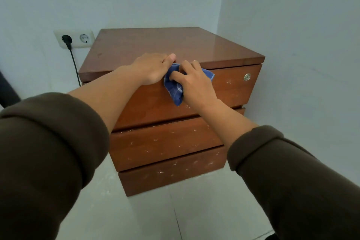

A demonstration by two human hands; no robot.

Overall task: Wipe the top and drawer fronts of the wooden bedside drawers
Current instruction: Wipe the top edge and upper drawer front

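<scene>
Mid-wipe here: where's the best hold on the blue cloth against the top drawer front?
Grip the bunched upper part of the blue cloth, where the right hand already holds it, coming straight at the top drawer front. The lower tail hangs loose and would probably slip.

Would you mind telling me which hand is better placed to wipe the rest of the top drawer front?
The right hand. It already grips the blue cloth against the top drawer front, where specks remain. The left hand rests on the top's front edge, apparently steadying.
</scene>
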